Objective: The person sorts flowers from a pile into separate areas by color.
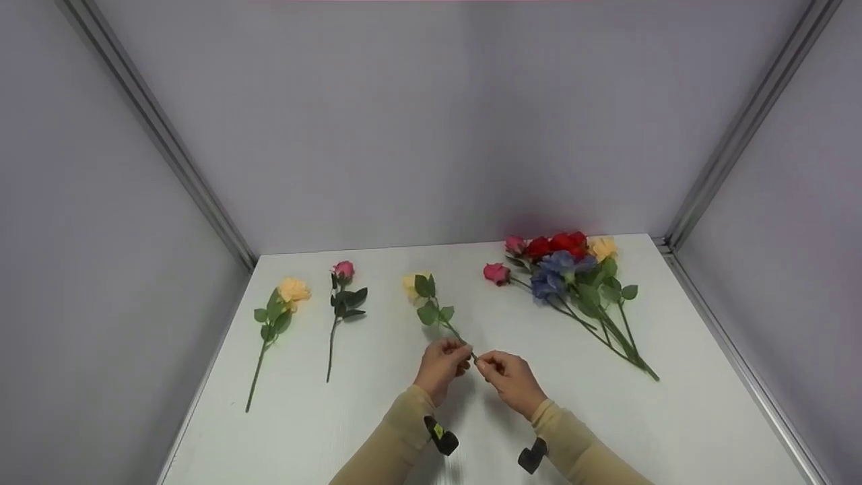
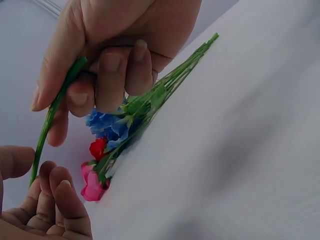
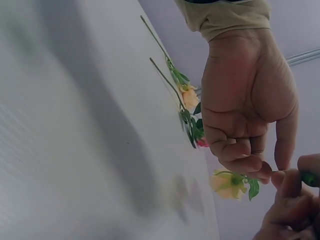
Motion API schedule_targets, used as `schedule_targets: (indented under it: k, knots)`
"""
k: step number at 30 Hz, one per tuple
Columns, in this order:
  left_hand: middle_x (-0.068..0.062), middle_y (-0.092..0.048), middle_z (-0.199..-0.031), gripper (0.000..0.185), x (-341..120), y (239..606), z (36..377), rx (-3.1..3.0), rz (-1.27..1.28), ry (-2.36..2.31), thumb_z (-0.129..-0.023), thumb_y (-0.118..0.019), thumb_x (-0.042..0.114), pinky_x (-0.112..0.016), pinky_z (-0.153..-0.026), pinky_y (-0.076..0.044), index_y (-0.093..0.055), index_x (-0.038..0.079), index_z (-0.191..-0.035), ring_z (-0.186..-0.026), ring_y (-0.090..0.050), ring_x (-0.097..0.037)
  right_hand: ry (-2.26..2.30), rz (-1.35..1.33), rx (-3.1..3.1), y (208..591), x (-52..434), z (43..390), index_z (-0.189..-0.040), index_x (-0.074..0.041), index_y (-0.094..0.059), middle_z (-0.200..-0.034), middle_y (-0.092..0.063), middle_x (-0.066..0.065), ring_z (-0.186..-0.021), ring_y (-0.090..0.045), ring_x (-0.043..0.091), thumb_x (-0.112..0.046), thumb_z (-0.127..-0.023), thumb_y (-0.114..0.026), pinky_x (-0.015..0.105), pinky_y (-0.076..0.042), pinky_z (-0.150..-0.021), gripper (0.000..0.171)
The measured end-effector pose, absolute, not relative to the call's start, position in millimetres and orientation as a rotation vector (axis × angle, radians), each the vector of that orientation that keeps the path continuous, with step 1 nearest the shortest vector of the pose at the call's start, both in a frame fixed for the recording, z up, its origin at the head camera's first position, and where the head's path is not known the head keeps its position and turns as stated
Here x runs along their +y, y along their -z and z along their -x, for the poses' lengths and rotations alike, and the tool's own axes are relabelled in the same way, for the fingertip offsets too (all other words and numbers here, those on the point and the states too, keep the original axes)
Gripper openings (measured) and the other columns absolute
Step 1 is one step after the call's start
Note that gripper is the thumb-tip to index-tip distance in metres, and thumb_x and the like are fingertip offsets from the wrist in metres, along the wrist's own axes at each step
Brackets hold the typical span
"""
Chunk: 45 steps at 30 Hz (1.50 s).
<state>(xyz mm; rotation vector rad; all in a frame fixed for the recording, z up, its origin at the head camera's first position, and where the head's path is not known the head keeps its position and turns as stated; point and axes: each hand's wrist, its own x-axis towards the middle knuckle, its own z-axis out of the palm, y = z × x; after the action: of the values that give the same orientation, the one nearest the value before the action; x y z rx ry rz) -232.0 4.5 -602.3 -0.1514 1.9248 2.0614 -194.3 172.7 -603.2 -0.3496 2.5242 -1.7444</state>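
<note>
Both hands are on a pale yellow rose, its bloom pointing away toward the back and its stem slanting toward the front right. My left hand pinches the lower stem between thumb and fingers. Just right of it, my right hand pinches the stem near its bottom end. In the left wrist view, the green stem runs from the left fingers up to the right thumb and forefinger. The right wrist view has the yellow bloom hanging beyond the left hand, partly behind its fingers.
On the white table, a peach-yellow rose and a pink rose lie separately at left. At right lies a pile of red roses, blue flowers, pink roses and a yellow one. Grey walls enclose three sides.
</note>
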Motion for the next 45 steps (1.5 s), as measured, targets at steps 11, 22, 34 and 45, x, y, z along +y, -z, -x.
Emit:
schedule_targets:
  k: [11,22,34,45]
  knots:
    - [-0.008,-0.064,-0.085,0.019,-5,601,231,1.933,0.114,-2.038,-0.088,-0.067,0.012,-0.045,-0.082,-0.050,-0.056,0.001,-0.098,-0.078,-0.060,-0.019,1.655,0.459,2.524,588,169,184,-0.106,-0.004,-0.067,-0.078,-0.062,0.006,-0.063,-0.050,0.007,-0.020,-0.099,-0.055,0.025,-0.043,-0.058,0.021]
    - [-0.011,-0.063,-0.093,0.025,-41,595,232,1.936,0.142,-2.004,-0.091,-0.065,0.013,-0.035,-0.075,-0.051,-0.055,-0.003,-0.108,-0.080,-0.060,-0.019,1.571,0.339,2.565,622,211,194,-0.106,-0.005,-0.068,-0.088,-0.063,0.009,-0.074,-0.054,0.012,-0.029,-0.097,-0.057,0.026,-0.046,-0.065,0.027]
    - [-0.010,-0.060,-0.092,0.026,-100,590,243,2.153,0.087,-1.814,-0.093,-0.059,0.007,-0.030,-0.068,-0.051,-0.056,-0.007,-0.114,-0.078,-0.060,-0.019,1.563,0.052,2.603,627,266,196,-0.109,-0.002,-0.067,-0.096,-0.064,0.013,-0.080,-0.053,0.017,-0.026,-0.096,-0.060,0.026,-0.046,-0.069,0.028]
    - [-0.008,-0.062,-0.085,0.015,-176,581,253,2.752,0.096,-1.476,-0.091,-0.061,0.005,-0.031,-0.061,-0.050,-0.066,0.002,-0.105,-0.069,-0.062,-0.016,1.474,-0.123,2.661,636,309,194,-0.113,-0.003,-0.066,-0.091,-0.062,0.009,-0.080,-0.052,0.017,-0.026,-0.097,-0.058,0.027,-0.044,-0.069,0.029]
